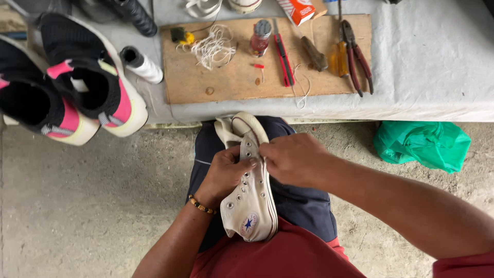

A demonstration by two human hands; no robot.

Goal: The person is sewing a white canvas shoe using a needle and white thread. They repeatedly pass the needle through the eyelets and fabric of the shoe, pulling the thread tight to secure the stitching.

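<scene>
A cream-white canvas high-top sneaker (250,190) with metal eyelets lies on the person's lap, toe pointing to the table. The left hand (225,172) grips its side, thumb on the eyelet row. The right hand (294,158) closes on the opposite edge, perhaps pinching something small, but this is hidden. Beyond, a wooden board (234,77) carries white string (213,49), red-handled pliers (357,54) and a screwdriver (313,51). Two black-and-pink sneakers (77,77) stand at left.
</scene>
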